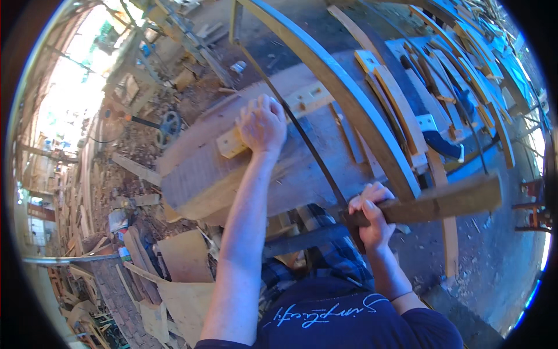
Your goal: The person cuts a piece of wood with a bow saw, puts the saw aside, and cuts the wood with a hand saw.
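Observation:
A large wooden frame saw (343, 87) slants across the middle of the view, its long beam running from the top to the right. My right hand (373, 214) is wrapped round the near end of its wooden end piece (447, 200), beside the blade. The thin dark blade (308, 142) crosses over a pale wood piece (317, 98) with cut holes. My left hand (263, 125) presses down on that piece, fingers curled over it, just left of the blade. Whether the teeth have entered the wood cannot be made out. Under the piece lies a thick, worn wooden bench top (203, 174).
Several cut wood strips (401, 110) lie on the right, with a dark-handled handsaw (444, 145) among them. A spoked handwheel (170, 128) stands left of the bench. Scrap boards (183, 256) and offcuts cover the floor at left. A red chair (533, 209) is at far right.

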`<state>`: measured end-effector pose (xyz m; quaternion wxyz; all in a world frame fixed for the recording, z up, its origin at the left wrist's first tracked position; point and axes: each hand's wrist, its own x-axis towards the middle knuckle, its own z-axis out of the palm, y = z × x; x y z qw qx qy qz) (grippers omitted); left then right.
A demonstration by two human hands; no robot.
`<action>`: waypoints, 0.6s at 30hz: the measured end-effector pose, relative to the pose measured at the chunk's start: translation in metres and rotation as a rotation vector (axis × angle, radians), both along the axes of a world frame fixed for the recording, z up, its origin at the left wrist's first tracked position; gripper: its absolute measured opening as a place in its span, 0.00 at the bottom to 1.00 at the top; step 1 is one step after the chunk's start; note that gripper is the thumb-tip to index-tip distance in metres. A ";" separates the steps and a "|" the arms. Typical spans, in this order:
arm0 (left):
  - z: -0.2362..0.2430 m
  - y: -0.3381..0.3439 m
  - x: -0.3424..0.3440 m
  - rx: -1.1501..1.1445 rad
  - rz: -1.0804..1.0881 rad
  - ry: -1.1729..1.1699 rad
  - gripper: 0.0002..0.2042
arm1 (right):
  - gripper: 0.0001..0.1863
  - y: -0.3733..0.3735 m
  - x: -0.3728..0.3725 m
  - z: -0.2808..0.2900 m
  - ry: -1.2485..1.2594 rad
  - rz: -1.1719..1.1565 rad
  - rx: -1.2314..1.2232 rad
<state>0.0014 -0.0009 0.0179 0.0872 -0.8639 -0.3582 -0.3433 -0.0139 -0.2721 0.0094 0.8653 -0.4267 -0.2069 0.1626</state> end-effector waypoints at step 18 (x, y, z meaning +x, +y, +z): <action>-0.003 -0.001 -0.005 -0.106 -0.019 -0.064 0.08 | 0.06 0.047 0.007 0.000 -0.045 -0.036 -0.193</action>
